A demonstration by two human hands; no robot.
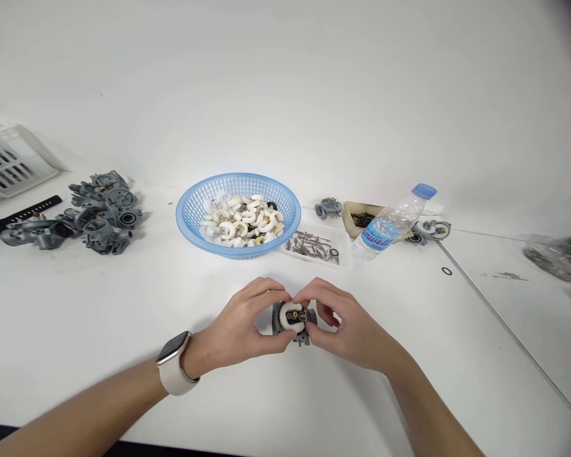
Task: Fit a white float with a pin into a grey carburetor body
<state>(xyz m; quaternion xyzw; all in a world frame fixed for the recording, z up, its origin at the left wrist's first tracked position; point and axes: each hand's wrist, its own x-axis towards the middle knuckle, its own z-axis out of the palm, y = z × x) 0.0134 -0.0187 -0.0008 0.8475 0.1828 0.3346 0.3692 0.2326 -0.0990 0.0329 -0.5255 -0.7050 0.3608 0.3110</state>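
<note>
A grey metal carburetor body (303,339) rests on the white table between my hands. A white plastic float (286,316) lies in its open bowl side, around brass jets in the middle. My left hand (250,320), with a watch on the wrist, grips the left side, thumb at the float's lower edge and fingers at its upper edge. From the right, my right hand (345,320) pinches at the float's hinge end, thumb and fingers close to the body's rim. Whether a small pin sits between those fingertips is hidden.
Behind stands a blue basket (183,219) of white floats, beside a white tray (345,251) of small metal pins. A water bottle (383,231) leans over a beige box (349,222). Carburetor bodies (105,212) are heaped at left near a white crate (21,168). A black ring (446,271) lies right.
</note>
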